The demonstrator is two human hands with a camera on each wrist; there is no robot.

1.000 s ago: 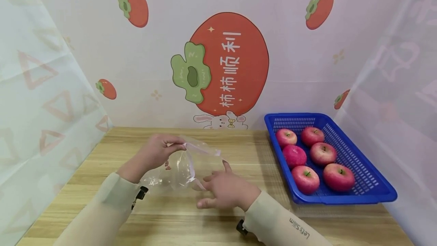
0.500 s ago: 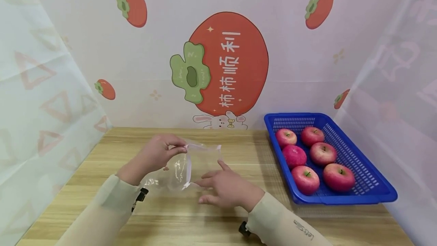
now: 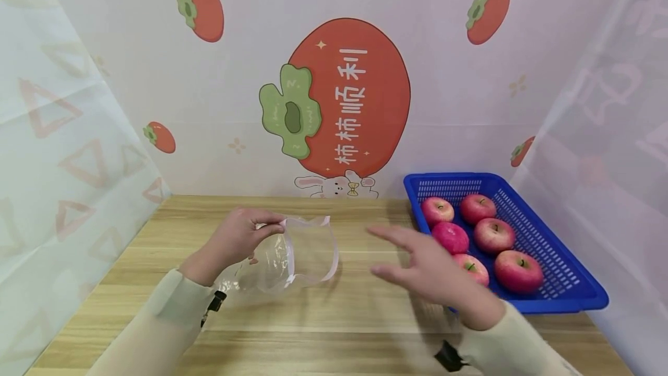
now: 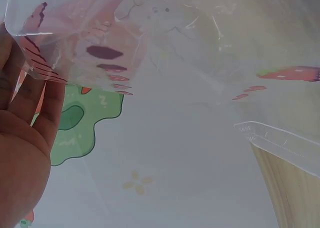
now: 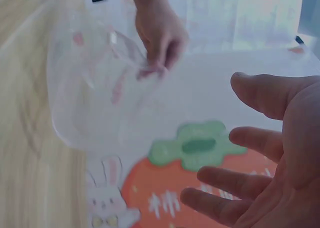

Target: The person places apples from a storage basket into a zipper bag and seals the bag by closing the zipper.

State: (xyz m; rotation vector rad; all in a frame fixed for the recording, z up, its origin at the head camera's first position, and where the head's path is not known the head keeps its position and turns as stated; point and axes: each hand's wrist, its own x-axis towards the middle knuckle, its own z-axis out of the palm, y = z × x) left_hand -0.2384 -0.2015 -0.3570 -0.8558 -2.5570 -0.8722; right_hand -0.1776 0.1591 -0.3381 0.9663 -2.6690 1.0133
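Note:
My left hand (image 3: pixel 242 242) pinches the upper rim of a clear zip bag (image 3: pixel 313 251) between thumb and fingers. The bag lies on its side above the table, its pale-edged mouth spread wide and facing right. Printed red pictures show on its film (image 4: pixel 200 53) in the left wrist view. My right hand (image 3: pixel 428 263) is in the air between the bag and the basket, fingers apart and holding nothing. In the head view it covers part of the nearest-left apple (image 3: pixel 474 268). The right wrist view shows its spread fingers (image 5: pixel 220 203) apart from the bag.
A blue plastic basket (image 3: pixel 569 260) stands on the right of the wooden table (image 3: pixel 313 341). Several red apples (image 3: pixel 494 235) lie in it, with one deeper pink fruit (image 3: pixel 450 239) among them. Printed cloth walls (image 3: pixel 250 16) enclose the back and both sides.
My right hand has left the bag's mouth and moved right toward the basket. The mouth has widened into a rounder opening. My left hand keeps its pinch in nearly the same place.

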